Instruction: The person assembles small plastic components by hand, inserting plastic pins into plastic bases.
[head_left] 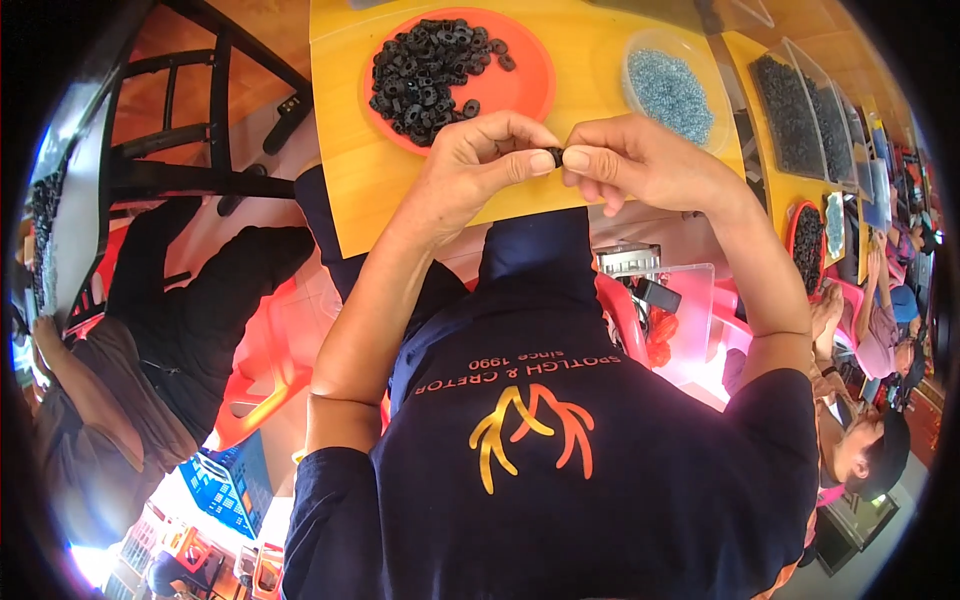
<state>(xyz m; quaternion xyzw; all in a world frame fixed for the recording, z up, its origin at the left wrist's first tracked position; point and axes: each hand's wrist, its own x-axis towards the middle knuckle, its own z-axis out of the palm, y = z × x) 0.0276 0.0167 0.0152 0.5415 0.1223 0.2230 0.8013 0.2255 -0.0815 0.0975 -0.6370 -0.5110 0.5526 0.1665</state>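
My left hand and my right hand meet above the near edge of the yellow table. Between their thumbs and forefingers they pinch one small black part, mostly covered by the fingertips. Just beyond my left hand lies a round orange-red plate. Many small black parts with holes are heaped on its left side, with a few loose ones toward the right. Past my right hand stands a clear round tub holding small pale-blue, shiny pieces, too small to name.
At the right, clear bins of dark parts and another red plate stand on a further yellow surface, with people seated along it. To the left are a black metal frame, another seated person and a blue crate.
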